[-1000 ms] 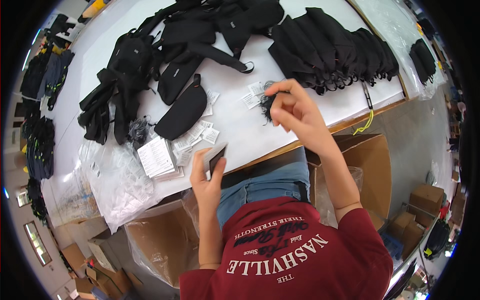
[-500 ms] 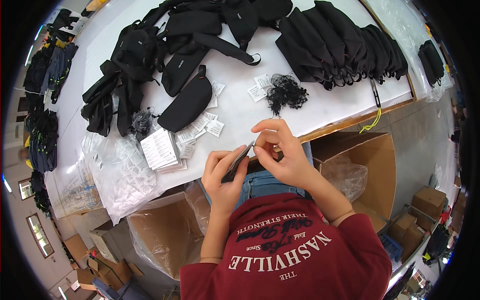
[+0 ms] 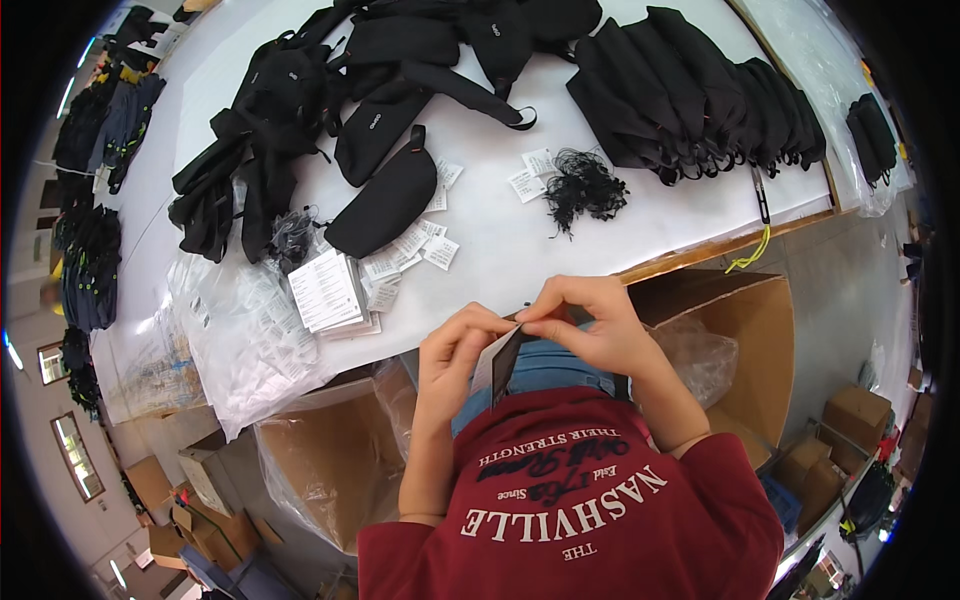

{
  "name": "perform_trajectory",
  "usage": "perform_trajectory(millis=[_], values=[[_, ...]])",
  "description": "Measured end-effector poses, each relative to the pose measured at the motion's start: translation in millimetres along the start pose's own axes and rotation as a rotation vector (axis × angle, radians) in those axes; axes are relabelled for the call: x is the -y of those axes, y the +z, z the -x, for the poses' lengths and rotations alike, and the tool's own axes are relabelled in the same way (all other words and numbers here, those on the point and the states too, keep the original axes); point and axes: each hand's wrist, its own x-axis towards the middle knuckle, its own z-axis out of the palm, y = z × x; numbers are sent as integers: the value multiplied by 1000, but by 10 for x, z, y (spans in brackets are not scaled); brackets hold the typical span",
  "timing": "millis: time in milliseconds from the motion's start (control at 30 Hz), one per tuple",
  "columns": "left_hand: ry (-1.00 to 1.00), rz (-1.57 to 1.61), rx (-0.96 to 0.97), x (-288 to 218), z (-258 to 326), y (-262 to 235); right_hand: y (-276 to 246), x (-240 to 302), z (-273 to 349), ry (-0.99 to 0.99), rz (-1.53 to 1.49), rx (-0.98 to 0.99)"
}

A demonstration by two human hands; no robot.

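Centre frame, just below the table (image 3: 520, 250) edge: my left hand (image 3: 455, 350) pinches a small tag (image 3: 495, 362) (dark one side, pale the other); my right hand (image 3: 585, 325) fingertips press together at its top edge. Black cords (image 3: 583, 187) lie above, on the table.

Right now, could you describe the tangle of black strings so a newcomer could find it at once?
Start at the white table and find the row of folded black bags at its far right. Just in front of that row lies the tangle of black strings, beside two small white tags. It alone is loose and wispy.
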Motion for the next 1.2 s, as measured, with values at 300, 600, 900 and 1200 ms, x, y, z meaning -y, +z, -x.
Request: perform_trajectory(millis=[300, 600, 900, 1200], values=[[-109, -218, -88, 0, 29, 69, 72, -123, -39, 51, -141, 85], [53, -768, -4, 250, -979, -177, -73, -261, -29, 244, -369, 36], [187, -1276, -253, 828, -1949, -930, -106, -251, 139, 242, -373, -68], [346, -1083, -56, 186, -394, 97, -66, -486, 44, 175, 9, -315]])
